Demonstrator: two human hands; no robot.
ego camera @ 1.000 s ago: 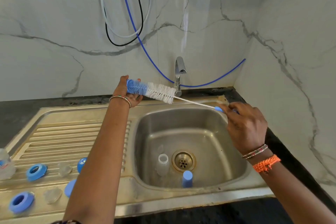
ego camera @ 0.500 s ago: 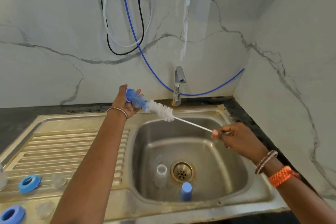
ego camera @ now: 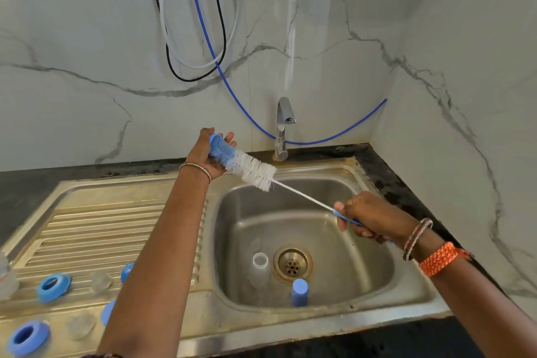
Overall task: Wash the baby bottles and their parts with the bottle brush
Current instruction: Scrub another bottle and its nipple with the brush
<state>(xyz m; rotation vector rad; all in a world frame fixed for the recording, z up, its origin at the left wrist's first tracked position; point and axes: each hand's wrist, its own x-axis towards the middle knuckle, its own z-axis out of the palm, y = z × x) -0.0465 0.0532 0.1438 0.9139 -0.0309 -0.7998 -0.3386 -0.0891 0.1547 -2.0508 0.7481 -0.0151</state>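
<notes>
My left hand cups the blue bristle tip of the bottle brush at frame centre, fingers loosely curled round it. My right hand grips its handle, over the sink, right of centre.

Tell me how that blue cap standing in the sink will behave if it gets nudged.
The blue cap stands upright on the sink's sloping steel floor near the drain, so it would probably tip easily. It looks like small hollow plastic, likely light. Being round, once over it may roll toward the drain, and could slide if the steel is wet.
</notes>
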